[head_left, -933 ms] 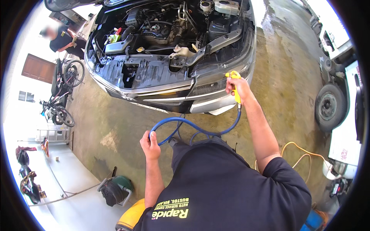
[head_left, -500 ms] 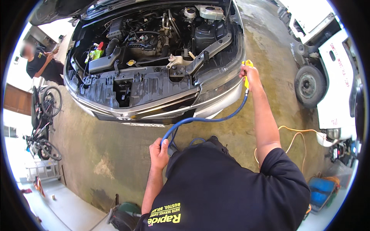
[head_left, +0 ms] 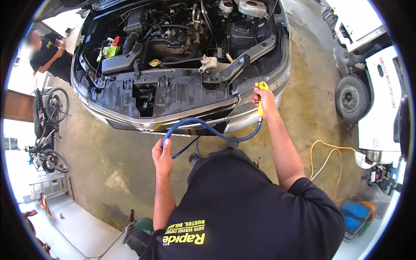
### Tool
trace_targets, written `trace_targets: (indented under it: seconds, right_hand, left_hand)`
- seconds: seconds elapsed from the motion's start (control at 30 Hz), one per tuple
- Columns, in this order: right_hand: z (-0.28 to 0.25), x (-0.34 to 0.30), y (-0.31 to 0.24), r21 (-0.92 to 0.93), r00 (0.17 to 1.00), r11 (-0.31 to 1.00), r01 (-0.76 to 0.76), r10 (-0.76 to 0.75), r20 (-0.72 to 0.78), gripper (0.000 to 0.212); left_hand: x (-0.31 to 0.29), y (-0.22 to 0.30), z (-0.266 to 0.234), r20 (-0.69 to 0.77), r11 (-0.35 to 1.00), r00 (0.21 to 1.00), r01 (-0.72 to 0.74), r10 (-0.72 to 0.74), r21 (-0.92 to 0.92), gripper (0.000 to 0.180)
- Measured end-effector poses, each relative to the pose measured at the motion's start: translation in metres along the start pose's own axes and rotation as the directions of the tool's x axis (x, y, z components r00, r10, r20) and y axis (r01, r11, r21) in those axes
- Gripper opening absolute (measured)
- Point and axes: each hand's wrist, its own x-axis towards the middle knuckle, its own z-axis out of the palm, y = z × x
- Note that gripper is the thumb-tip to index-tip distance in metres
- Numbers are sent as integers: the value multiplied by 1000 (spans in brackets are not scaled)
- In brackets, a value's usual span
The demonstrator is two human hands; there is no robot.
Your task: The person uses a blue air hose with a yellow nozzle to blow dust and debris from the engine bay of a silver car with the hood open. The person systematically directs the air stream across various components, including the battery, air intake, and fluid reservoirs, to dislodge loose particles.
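Note:
My right hand (head_left: pixel 265 99) is closed round a yellow air blow gun (head_left: pixel 262 89), held in front of the car's headlight corner. From the gun's lower end a blue hose (head_left: pixel 190 121) arcs across to my left hand (head_left: pixel 162 154), whose fingers are wrapped round it. Beyond my left hand the hose hangs down toward the floor by my feet. Ahead stands a car with its hood up, the engine (head_left: pixel 171 39) exposed. In its bay are a black air filter box (head_left: pixel 121 60), a yellow cap (head_left: pixel 154 63) and a pale reservoir (head_left: pixel 209 63).
A white truck with a wheel (head_left: pixel 352 99) stands at the right. An orange cord (head_left: pixel 318 142) lies on the floor near a blue box (head_left: pixel 356 210). Bicycles (head_left: pixel 54 106) are at the left; a person in dark clothes (head_left: pixel 54 56) stands beyond them.
My right hand has moved left and nearer to me with the blow gun. My left hand has gone left and slightly up, and the hose between them bows higher.

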Motion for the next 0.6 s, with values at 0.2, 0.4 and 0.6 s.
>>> trace_targets:
  seconds: [0.2,0.4,0.6]
  right_hand:
    - [-15,32,0,-54,999,998,29,-30,-17,18]
    - [0,37,12,21,980,996,-84,78,181,17]
    - [30,39,14,58,970,997,-57,41,240,14]
  left_hand:
    - [14,2,22,22,995,1000,-15,13,98,35]
    - [25,6,36,32,979,997,-77,72,188,37]
    - [55,6,22,-29,999,999,34,-34,-12,36]
